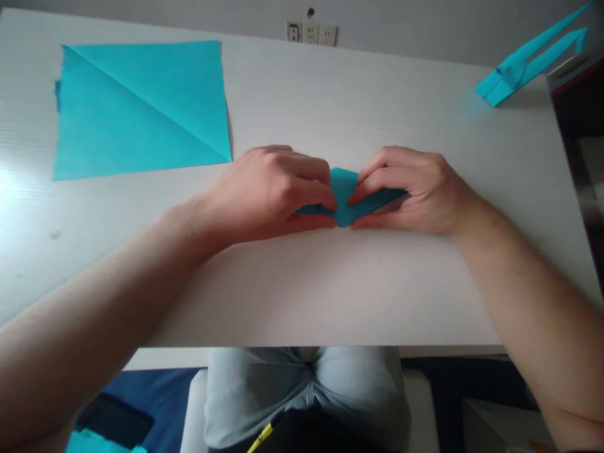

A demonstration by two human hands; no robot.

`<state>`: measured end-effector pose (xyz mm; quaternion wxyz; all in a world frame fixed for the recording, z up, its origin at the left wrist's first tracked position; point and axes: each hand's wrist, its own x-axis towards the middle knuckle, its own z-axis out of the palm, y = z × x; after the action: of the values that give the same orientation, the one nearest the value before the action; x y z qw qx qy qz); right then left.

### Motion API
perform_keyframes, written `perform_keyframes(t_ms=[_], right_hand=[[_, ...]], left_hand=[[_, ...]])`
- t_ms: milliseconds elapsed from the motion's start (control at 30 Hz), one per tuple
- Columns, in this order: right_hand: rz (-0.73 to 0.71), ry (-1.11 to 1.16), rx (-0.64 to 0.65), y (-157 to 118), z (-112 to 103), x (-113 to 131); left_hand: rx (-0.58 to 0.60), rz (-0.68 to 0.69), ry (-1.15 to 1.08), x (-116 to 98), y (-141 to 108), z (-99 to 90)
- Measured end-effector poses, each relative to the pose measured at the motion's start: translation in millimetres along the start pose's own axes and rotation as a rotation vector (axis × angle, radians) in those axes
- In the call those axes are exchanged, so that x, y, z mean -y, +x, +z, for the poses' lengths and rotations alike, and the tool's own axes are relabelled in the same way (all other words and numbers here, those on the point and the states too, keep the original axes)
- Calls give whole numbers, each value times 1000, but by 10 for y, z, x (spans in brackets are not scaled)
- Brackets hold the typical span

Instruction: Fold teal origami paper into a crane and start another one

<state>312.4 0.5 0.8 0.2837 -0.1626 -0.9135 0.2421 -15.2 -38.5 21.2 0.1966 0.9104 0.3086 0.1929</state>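
Between my hands, on the middle of the table, is a small folded piece of blue paper (346, 187). My left hand (287, 185) pinches its left side between thumb and fingers. On the other side, my right hand (406, 185) grips the paper the same way, with the thumb low and the fingers above. The two hands nearly meet at the paper's centre. Fingers cover much of its left and right parts, so the full folded shape is hidden.
A creased blue sheet (146, 107) lies at the table's back left. A folded blue paper figure (523, 66) stands at the back right corner. The white table's (330, 296) front edge is near my lap. Wall sockets (311, 33) sit behind. A dark phone-like object (116, 420) lies below left.
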Motion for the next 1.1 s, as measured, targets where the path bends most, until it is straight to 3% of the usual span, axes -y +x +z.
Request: perform_keyframes(t_ms=[100,233,433,567,767,933,1100], right_hand=[[43,-26,25,-7,-16,5],[38,-32,8,-11,-25,-4],[127,-40,27,8,-15,51],[103,-14,34,22,-20,89],[283,15,54,51,-32,152],[258,68,79,40,-68,122],[114,70,43,9,-28,32]], left_hand=[[53,37,162,-28,-22,-23],[36,52,269,-47,-3,-34],[87,-7,226,-75,24,-28],[71,-27,237,-82,13,15],[36,-48,249,-125,15,78],[36,-89,215,-120,1,83],[59,-88,157,-91,-8,66]])
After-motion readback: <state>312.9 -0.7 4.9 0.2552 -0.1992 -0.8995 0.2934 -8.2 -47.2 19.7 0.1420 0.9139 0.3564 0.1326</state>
